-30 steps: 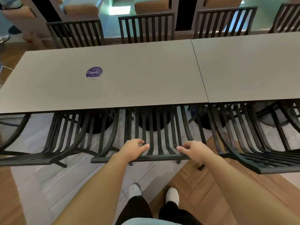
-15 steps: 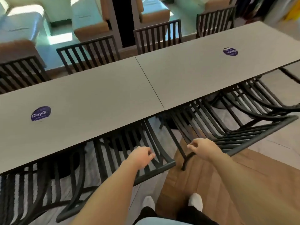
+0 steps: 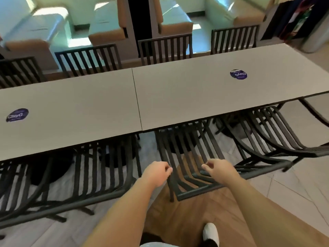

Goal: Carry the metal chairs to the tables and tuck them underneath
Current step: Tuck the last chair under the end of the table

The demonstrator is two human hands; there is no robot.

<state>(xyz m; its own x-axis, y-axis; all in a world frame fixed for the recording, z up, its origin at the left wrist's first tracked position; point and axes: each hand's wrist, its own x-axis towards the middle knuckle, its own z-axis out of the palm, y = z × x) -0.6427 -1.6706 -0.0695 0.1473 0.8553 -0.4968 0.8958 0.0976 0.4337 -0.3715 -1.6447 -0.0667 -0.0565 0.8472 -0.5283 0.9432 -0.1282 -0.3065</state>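
Two grey tables stand end to end, the left table [image 3: 74, 107] and the right table [image 3: 192, 93]. Black slatted metal chairs are tucked along their near edge: one [image 3: 106, 177] under the left table and one [image 3: 190, 157] under the right table, directly in front of me. My left hand [image 3: 156, 172] hovers between these two chairs, fingers curled in with nothing in them. My right hand [image 3: 219, 170] hangs just above the right chair's back, fingers loosely bent, not gripping the rail.
More black chairs sit at the far left [image 3: 16, 186] and right [image 3: 270, 139], and several line the tables' far side [image 3: 165, 49]. Cushioned booth seats [image 3: 106, 27] lie beyond. Round purple stickers [image 3: 238, 74] mark both tabletops. My foot [image 3: 211, 232] stands on wooden flooring.
Both hands let go of the chair back under the left table. I have turned and shifted right, and my hands now hover over the chair under the right table.
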